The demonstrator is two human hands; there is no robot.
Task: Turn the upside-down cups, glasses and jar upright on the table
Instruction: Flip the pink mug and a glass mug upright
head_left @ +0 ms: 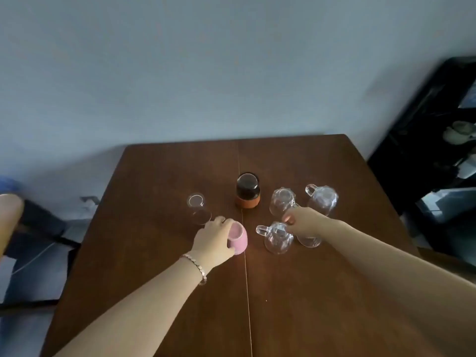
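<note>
Pink cup [237, 239]: sitting upside down on the table, near its middle seam, with the left hand wrapping it.
Left fingers [223, 219]: curling over the far side of the pink cup, thumb pressing the near side, so the hand is grasping it.
Left hand [212, 242]: lying against the cup's left flank; a beaded bracelet [195, 266] is circling the wrist.
Right fingers [289, 219]: bending down among the clear glasses; whether they are closing on one I cannot tell, since the blur is hiding the contact.
Right hand [305, 221]: hovering over the right-hand cluster, covering part of a glass [310, 240] beneath the wrist.
Handled glass [277, 237]: standing mouth-down just beside the right fingers, handle pointing left.
Second glass [282, 200]: standing inverted just beyond the right fingers.
Far mug [322, 198]: standing inverted at the right edge of the group, handle pointing up-left.
Jar [248, 190]: resting upside down on its orange lid, behind the pink cup and close to the seam.
Left tumbler [197, 208]: sitting inverted just beyond the left fingers, apart from the pink cup.
Table [180, 292]: dark brown wood, bearing all the vessels in its far half.
Shelf [438, 140]: dark unit standing to the right of the table.
</note>
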